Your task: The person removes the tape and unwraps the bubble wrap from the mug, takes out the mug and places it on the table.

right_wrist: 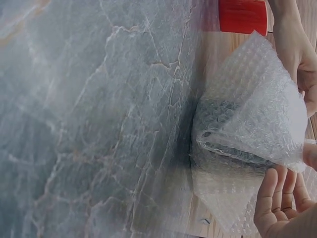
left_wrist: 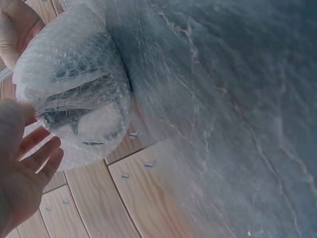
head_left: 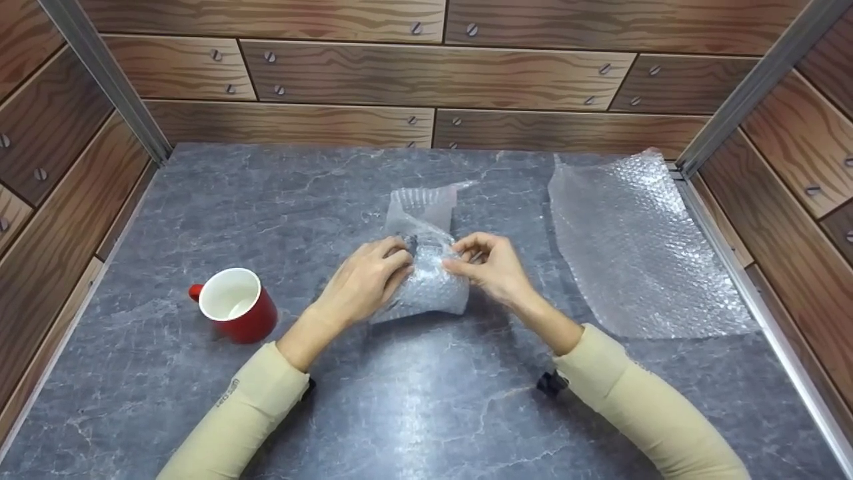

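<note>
A dark object wrapped in bubble wrap forms a bundle [head_left: 430,287] at the middle of the grey marble table [head_left: 266,200]. My left hand [head_left: 398,261] curls round the bundle's left side, thumb on the wrap. My right hand [head_left: 461,260] pinches the wrap at the bundle's upper right. A loose flap of wrap [head_left: 423,203] sticks out behind. In the left wrist view the bundle [left_wrist: 74,84] shows a dark round shape inside, with the left hand [left_wrist: 29,158] below it. In the right wrist view, the right hand [right_wrist: 282,198] holds the wrap's edge [right_wrist: 247,129].
A red mug [head_left: 236,307] with a white inside stands upright at the left, a hand's width from my left forearm. A second flat sheet of bubble wrap [head_left: 640,253] lies at the right by the metal rail. Wood-pattern walls enclose the table on three sides.
</note>
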`<action>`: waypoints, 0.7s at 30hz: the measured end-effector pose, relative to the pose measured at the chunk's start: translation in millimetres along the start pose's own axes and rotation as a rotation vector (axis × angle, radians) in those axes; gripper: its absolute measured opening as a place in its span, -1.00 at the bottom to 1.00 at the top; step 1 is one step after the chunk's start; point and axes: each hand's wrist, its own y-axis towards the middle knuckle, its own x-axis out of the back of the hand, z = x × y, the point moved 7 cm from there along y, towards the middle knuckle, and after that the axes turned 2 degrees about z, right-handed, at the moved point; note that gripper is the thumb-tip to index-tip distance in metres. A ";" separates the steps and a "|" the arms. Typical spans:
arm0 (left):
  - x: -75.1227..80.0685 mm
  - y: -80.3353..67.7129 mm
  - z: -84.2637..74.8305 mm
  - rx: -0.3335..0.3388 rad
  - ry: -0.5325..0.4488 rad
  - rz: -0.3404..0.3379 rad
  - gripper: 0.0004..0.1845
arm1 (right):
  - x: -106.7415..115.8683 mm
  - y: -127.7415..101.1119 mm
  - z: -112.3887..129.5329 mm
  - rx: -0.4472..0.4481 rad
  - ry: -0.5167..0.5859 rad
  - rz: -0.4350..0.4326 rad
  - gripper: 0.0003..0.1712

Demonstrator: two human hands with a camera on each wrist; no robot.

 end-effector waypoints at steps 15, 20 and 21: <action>-0.3 -0.2 0.3 -0.003 -0.002 0.011 -0.82 | 0.3 -2.8 1.1 -0.002 0.017 0.009 -0.73; 0.0 0.0 0.0 -0.003 -0.008 0.016 -0.82 | 1.8 -6.1 2.1 0.009 0.006 -0.004 -0.75; 0.1 0.1 -0.1 -0.004 -0.008 0.017 -0.82 | 2.0 -7.0 2.5 0.011 0.005 -0.005 -0.75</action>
